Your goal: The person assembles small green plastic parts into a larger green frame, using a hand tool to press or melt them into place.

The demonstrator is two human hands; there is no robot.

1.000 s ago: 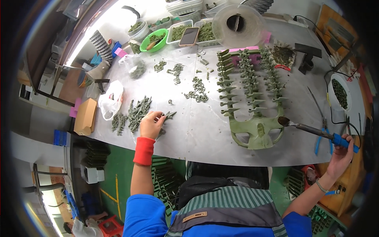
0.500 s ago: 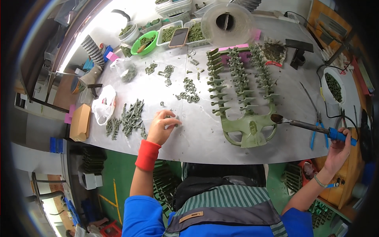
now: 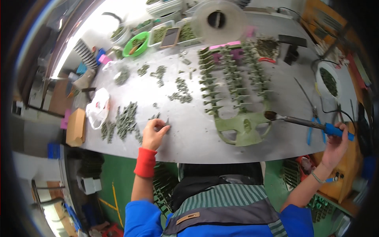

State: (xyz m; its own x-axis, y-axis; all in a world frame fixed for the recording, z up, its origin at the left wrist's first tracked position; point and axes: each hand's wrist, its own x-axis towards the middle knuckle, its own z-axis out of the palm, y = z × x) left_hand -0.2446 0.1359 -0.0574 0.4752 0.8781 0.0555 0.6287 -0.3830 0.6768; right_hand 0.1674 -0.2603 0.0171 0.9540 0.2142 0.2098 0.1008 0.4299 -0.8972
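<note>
My left hand [image 3: 154,133], with a red wristband, is just above the table near its front edge. Its thumb and fingertips are pinched around a small green part [image 3: 167,122]. To its left lies a pile of slim green parts [image 3: 127,121]. My right hand [image 3: 336,143] grips the blue handle of an electric heating iron [image 3: 304,122], whose dark spoon-like tip points left. That tip hovers beside a green branching frame [image 3: 246,127], which carries three rows of small green parts [image 3: 230,75].
Loose green parts [image 3: 181,91] lie mid-table. Behind stand a green bowl [image 3: 136,44], tubs with a phone [image 3: 170,37] on top, and a clear round container [image 3: 218,23]. Blue-handled pliers [image 3: 314,122] and a white bowl [image 3: 327,81] are at right; a plastic bag [image 3: 98,108] is at left.
The whole view has shifted slightly. My left hand has turned and keeps its fingertips together. The iron stays in my right hand, its tip still by the frame.
</note>
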